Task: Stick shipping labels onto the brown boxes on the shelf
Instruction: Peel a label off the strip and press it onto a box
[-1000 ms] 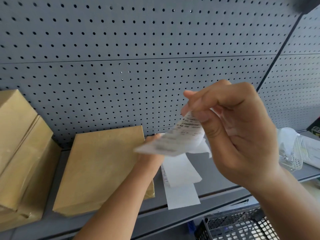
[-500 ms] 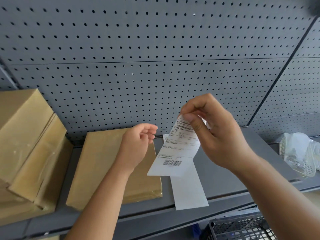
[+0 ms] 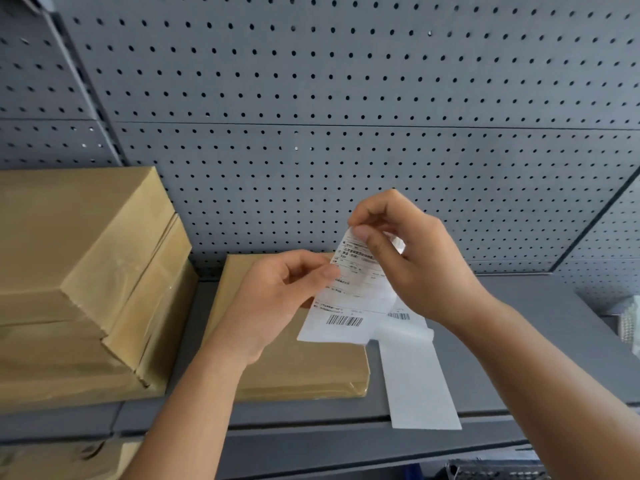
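Both hands grasp one label (image 3: 349, 299) above the flat box (image 3: 304, 368): right hand (image 3: 412, 258) pinches its top, left hand (image 3: 277, 299) its left edge.

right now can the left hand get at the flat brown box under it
Probably yes. The left hand hovers just above the flat brown box, whose top is bare with nothing between them, but its fingers are pinching the shipping label together with the right hand.

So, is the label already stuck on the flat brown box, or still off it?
Still off. Both the left hand and right hand hold the label in the air above the flat brown box.
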`<state>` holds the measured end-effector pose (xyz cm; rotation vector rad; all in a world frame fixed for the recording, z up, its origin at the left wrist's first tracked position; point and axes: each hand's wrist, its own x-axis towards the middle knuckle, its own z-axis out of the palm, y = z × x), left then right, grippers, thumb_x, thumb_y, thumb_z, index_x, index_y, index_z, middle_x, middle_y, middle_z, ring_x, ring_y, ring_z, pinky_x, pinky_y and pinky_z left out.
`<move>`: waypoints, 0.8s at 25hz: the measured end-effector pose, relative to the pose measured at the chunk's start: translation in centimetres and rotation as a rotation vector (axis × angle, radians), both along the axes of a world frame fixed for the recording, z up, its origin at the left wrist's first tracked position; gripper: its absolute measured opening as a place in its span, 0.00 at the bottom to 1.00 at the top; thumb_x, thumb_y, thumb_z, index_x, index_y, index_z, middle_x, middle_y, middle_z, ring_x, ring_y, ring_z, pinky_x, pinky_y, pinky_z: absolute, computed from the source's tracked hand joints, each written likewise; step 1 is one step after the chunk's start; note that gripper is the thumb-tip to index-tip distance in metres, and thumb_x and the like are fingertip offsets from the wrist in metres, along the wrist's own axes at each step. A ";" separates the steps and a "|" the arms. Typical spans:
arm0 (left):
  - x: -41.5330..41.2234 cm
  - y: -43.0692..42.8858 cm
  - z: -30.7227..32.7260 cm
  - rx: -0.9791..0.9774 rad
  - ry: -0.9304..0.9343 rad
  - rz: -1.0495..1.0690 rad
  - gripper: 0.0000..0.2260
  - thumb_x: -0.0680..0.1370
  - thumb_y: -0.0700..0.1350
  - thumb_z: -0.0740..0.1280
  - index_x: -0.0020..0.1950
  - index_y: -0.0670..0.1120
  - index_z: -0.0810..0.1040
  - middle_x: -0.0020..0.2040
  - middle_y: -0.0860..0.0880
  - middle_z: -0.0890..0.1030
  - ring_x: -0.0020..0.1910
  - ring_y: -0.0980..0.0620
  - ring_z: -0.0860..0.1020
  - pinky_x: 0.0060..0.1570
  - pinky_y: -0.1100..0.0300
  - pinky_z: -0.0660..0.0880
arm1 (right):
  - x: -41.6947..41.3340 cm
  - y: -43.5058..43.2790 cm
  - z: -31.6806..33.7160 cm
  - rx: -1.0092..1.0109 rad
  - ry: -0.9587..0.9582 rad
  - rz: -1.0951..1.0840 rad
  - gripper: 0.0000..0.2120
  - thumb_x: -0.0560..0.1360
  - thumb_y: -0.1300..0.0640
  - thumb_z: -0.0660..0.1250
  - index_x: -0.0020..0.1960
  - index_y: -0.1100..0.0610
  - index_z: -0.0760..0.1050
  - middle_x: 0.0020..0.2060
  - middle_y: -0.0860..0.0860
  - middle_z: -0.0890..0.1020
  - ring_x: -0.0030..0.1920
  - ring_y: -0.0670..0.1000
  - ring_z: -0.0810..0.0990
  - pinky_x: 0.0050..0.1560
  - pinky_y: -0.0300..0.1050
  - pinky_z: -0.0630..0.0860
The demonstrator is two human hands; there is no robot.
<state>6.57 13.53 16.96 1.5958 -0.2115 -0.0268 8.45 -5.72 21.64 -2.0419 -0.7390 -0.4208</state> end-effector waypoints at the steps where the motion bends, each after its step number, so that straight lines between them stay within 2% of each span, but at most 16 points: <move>1: 0.0 0.3 -0.1 -0.009 -0.004 0.036 0.12 0.73 0.51 0.73 0.48 0.43 0.86 0.46 0.45 0.88 0.46 0.47 0.86 0.46 0.54 0.82 | 0.3 0.5 -0.1 -0.012 -0.001 0.000 0.07 0.81 0.63 0.66 0.55 0.53 0.76 0.47 0.41 0.82 0.52 0.42 0.81 0.54 0.36 0.77; 4: 0.3 1.6 -0.7 -0.059 0.001 0.163 0.06 0.76 0.46 0.72 0.46 0.43 0.85 0.42 0.47 0.87 0.39 0.54 0.84 0.36 0.66 0.77 | 1.3 1.7 -0.8 -0.081 0.010 -0.035 0.14 0.81 0.58 0.66 0.66 0.53 0.74 0.58 0.39 0.80 0.61 0.33 0.75 0.60 0.27 0.70; 6: 0.8 2.8 -1.4 -0.064 0.034 0.235 0.05 0.78 0.43 0.71 0.46 0.44 0.85 0.43 0.48 0.88 0.39 0.56 0.84 0.34 0.67 0.75 | 2.3 2.0 -1.8 -0.056 0.105 -0.109 0.19 0.81 0.54 0.66 0.72 0.49 0.70 0.65 0.38 0.76 0.66 0.32 0.70 0.64 0.26 0.65; 7: 1.0 3.4 -1.7 -0.067 0.056 0.262 0.05 0.79 0.43 0.71 0.46 0.45 0.85 0.44 0.48 0.88 0.40 0.55 0.84 0.34 0.66 0.75 | 2.7 2.2 -2.4 -0.004 0.197 -0.154 0.20 0.81 0.52 0.66 0.72 0.47 0.70 0.66 0.39 0.76 0.67 0.35 0.72 0.65 0.29 0.67; 9: 1.3 4.5 -2.4 -0.078 0.103 0.307 0.04 0.79 0.43 0.71 0.48 0.46 0.86 0.46 0.48 0.88 0.43 0.52 0.85 0.39 0.61 0.77 | 3.6 2.5 -4.2 0.179 0.501 -0.183 0.18 0.81 0.50 0.66 0.70 0.48 0.72 0.63 0.43 0.79 0.62 0.42 0.79 0.61 0.38 0.74; 11: 1.5 5.2 -3.3 -0.079 0.143 0.331 0.05 0.79 0.44 0.70 0.49 0.45 0.86 0.47 0.47 0.88 0.46 0.50 0.86 0.44 0.55 0.78 | 4.0 3.1 -6.5 0.351 0.866 -0.075 0.15 0.82 0.50 0.65 0.66 0.54 0.76 0.58 0.50 0.85 0.58 0.52 0.84 0.59 0.47 0.79; 13: 1.7 5.8 -4.2 -0.049 0.175 0.347 0.05 0.79 0.45 0.70 0.49 0.45 0.86 0.47 0.48 0.88 0.48 0.48 0.86 0.47 0.51 0.78 | 3.9 4.0 -8.6 0.449 1.089 0.014 0.13 0.82 0.53 0.64 0.62 0.59 0.78 0.54 0.55 0.86 0.56 0.56 0.85 0.60 0.52 0.80; 16: 2.0 6.5 -5.4 0.011 0.229 0.345 0.06 0.80 0.45 0.69 0.49 0.45 0.85 0.46 0.48 0.88 0.48 0.48 0.86 0.52 0.44 0.82 | 3.8 5.2 -10.4 0.539 1.126 -0.008 0.09 0.82 0.59 0.65 0.55 0.63 0.80 0.51 0.56 0.87 0.52 0.57 0.86 0.53 0.50 0.81; 18: 2.3 6.9 -6.2 0.113 0.235 0.342 0.06 0.81 0.45 0.69 0.49 0.46 0.85 0.45 0.51 0.88 0.46 0.51 0.87 0.52 0.43 0.83 | 4.0 5.7 -11.1 0.422 1.025 -0.077 0.08 0.82 0.60 0.65 0.52 0.63 0.81 0.49 0.54 0.88 0.51 0.56 0.87 0.54 0.51 0.83; 20: 2.7 7.3 -7.0 0.258 0.204 0.352 0.05 0.81 0.46 0.69 0.49 0.48 0.85 0.44 0.53 0.88 0.44 0.55 0.86 0.47 0.46 0.84 | 4.1 6.1 -11.4 0.247 0.912 -0.168 0.06 0.81 0.59 0.66 0.50 0.60 0.82 0.45 0.51 0.88 0.46 0.52 0.87 0.50 0.49 0.85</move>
